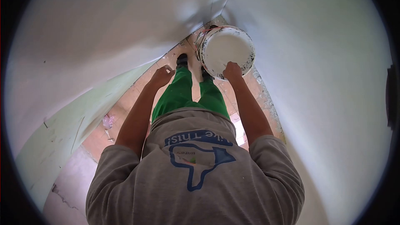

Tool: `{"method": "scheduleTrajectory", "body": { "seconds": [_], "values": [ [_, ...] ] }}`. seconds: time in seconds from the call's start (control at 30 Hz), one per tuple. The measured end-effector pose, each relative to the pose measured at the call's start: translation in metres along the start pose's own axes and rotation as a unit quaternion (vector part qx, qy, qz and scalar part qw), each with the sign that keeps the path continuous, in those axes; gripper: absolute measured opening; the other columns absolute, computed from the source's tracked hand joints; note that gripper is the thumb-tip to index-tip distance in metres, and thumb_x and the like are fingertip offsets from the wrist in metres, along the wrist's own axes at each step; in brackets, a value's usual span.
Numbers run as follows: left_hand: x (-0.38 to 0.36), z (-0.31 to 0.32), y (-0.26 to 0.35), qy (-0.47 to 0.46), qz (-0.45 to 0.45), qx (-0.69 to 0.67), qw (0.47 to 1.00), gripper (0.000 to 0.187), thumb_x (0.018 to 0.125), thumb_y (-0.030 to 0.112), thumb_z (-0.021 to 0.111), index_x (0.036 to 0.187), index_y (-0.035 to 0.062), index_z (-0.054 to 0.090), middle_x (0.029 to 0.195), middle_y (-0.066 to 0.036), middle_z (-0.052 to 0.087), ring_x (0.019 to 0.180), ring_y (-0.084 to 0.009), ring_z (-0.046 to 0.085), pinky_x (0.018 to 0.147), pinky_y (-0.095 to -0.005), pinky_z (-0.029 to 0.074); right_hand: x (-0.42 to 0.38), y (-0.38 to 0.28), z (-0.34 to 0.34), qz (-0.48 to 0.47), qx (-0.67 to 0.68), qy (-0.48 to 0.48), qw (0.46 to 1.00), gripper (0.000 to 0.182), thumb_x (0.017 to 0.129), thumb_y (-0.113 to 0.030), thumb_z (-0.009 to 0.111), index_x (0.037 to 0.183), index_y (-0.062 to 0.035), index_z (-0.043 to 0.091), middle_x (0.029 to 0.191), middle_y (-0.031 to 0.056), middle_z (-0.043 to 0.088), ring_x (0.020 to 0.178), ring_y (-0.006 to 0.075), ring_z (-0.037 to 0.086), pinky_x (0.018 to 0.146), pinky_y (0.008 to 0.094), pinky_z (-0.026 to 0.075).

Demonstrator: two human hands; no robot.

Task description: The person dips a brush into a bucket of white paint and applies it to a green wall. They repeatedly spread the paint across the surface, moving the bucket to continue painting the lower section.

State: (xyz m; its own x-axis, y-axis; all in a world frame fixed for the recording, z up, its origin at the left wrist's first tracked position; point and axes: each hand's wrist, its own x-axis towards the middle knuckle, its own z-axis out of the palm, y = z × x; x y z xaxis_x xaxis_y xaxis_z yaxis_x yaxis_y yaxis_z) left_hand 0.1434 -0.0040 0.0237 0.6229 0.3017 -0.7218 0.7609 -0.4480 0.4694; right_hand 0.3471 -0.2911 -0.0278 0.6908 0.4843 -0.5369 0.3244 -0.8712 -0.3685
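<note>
A round white bucket (251, 56) stands on the floor in front of my feet, its rim smeared and speckled dark. Smooth white paste (228, 48) fills much of its inside. Over the near edge of the bucket, my right hand (232, 71) is closed, with a small pale bit showing by the thumb; what it grips is too small to name. My left hand (162, 76) hangs to the left of the bucket, apart from it. Its fingers are curled, and a pale spot shows at them, but I cannot make out what it is.
Pale walls meet in a corner (225, 6) just behind the bucket. The left wall (125, 25) and right wall (316, 58) stand close on both sides. Splatters mark the tiled floor (125, 100). A pink crumpled scrap (108, 121) lies at the left.
</note>
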Motion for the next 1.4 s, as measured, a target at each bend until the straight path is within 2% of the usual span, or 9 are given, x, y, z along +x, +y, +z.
{"method": "scheduleTrajectory", "body": {
  "seconds": [0.23, 0.5, 0.73, 0.8, 0.9, 1.07, 1.2, 1.3, 1.4],
  "values": [
    [0.007, 0.021, -0.059, 0.125, 0.058, -0.123, 0.983, 0.017, 0.088, 0.022, 0.063, 0.094, 0.0074, 0.069, 0.085, -0.012, 0.071, 0.078, -0.0263, 0.067, 0.073, -0.0378, 0.053, 0.033, -0.003, 0.054, 0.029, -0.073, -0.109, 0.991, 0.028, 0.079, -0.013, 0.059, 0.099, 0.0027, 0.069, 0.1, 0.0278, 0.069, 0.099, 0.0413, 0.068, 0.088, 0.0464, 0.055],
    [-0.019, -0.023, -0.08, 0.102, 0.027, -0.053, 0.993, 0.026, 0.094, 0.026, 0.062, 0.109, 0.0049, 0.065, 0.095, -0.01, 0.068, 0.08, -0.0185, 0.065, 0.069, -0.033, 0.055, 0.018, -0.02, 0.031, 0.038, -0.095, -0.08, 0.991, 0.025, 0.079, -0.015, 0.06, 0.094, 0.001, 0.072, 0.1, 0.0259, 0.07, 0.098, 0.0395, 0.069, 0.085, 0.045, 0.056],
    [-0.036, -0.012, -0.078, 0.125, -0.007, -0.046, 0.991, 0.027, 0.094, 0.026, 0.061, 0.109, 0.0044, 0.065, 0.092, -0.01, 0.067, 0.079, -0.0189, 0.064, 0.07, -0.0344, 0.055, 0.001, -0.014, 0.034, -0.062, -0.053, -0.026, 0.996, 0.021, 0.075, -0.01, 0.061, 0.087, 0.0055, 0.069, 0.091, 0.0294, 0.069, 0.09, 0.0445, 0.068, 0.083, 0.0488, 0.055],
    [-0.043, -0.001, -0.059, 0.097, -0.006, -0.095, 0.991, 0.026, 0.092, 0.03, 0.062, 0.103, 0.0072, 0.069, 0.092, -0.016, 0.07, 0.088, -0.0299, 0.067, 0.082, -0.0411, 0.052, -0.004, -0.009, 0.035, -0.079, -0.057, -0.003, 0.995, 0.02, 0.075, -0.009, 0.061, 0.085, 0.006, 0.069, 0.09, 0.0293, 0.069, 0.089, 0.0449, 0.068, 0.082, 0.049, 0.055],
    [-0.047, 0.024, -0.046, 0.121, 0.071, -0.085, 0.987, 0.02, 0.089, 0.025, 0.064, 0.097, 0.0083, 0.069, 0.09, -0.014, 0.07, 0.082, -0.0271, 0.067, 0.076, -0.0375, 0.053, -0.004, 0.004, 0.047, -0.087, -0.041, 0.001, 0.995, 0.021, 0.075, -0.01, 0.061, 0.086, 0.0057, 0.069, 0.088, 0.0292, 0.068, 0.088, 0.0451, 0.067, 0.082, 0.05, 0.055],
    [-0.092, 0.039, 0.002, 0.103, 0.122, -0.147, 0.976, 0.019, 0.089, 0.025, 0.065, 0.095, 0.0092, 0.072, 0.088, -0.011, 0.069, 0.076, -0.0243, 0.066, 0.072, -0.0369, 0.053, 0.008, 0.024, 0.067, -0.285, -0.2, 0.037, 0.937, 0.023, 0.078, -0.02, 0.061, 0.072, 0.0007, 0.07, 0.081, 0.0229, 0.068, 0.08, 0.0402, 0.068, 0.075, 0.0494, 0.054],
    [-0.129, 0.029, 0.027, 0.134, 0.087, -0.17, 0.972, 0.022, 0.088, 0.027, 0.065, 0.097, 0.0083, 0.072, 0.084, -0.013, 0.069, 0.079, -0.0252, 0.067, 0.073, -0.0396, 0.053, -0.004, 0.019, 0.069, -0.187, -0.065, 0.072, 0.978, 0.026, 0.081, -0.022, 0.059, 0.074, 0.0005, 0.071, 0.079, 0.0235, 0.068, 0.074, 0.0414, 0.067, 0.07, 0.0509, 0.054],
    [-0.122, 0.041, -0.006, 0.212, 0.199, -0.132, 0.948, 0.024, 0.089, 0.026, 0.067, 0.102, 0.006, 0.07, 0.086, -0.011, 0.069, 0.072, -0.0221, 0.066, 0.069, -0.0365, 0.054, 0.023, 0.052, 0.094, -0.363, -0.261, 0.129, 0.885, 0.024, 0.077, -0.024, 0.06, 0.063, -0.008, 0.071, 0.066, 0.0138, 0.068, 0.064, 0.0319, 0.067, 0.061, 0.046, 0.053],
    [-0.17, 0.016, 0.018, 0.17, 0.108, -0.167, 0.965, 0.025, 0.089, 0.028, 0.065, 0.102, 0.0065, 0.07, 0.095, -0.013, 0.07, 0.087, -0.0264, 0.066, 0.078, -0.0381, 0.052, 0.044, 0.075, 0.107, -0.384, -0.227, 0.106, 0.889, 0.028, 0.081, -0.026, 0.059, 0.062, -0.0086, 0.071, 0.067, 0.0161, 0.068, 0.062, 0.0314, 0.067, 0.058, 0.0479, 0.05]
  ]
}}
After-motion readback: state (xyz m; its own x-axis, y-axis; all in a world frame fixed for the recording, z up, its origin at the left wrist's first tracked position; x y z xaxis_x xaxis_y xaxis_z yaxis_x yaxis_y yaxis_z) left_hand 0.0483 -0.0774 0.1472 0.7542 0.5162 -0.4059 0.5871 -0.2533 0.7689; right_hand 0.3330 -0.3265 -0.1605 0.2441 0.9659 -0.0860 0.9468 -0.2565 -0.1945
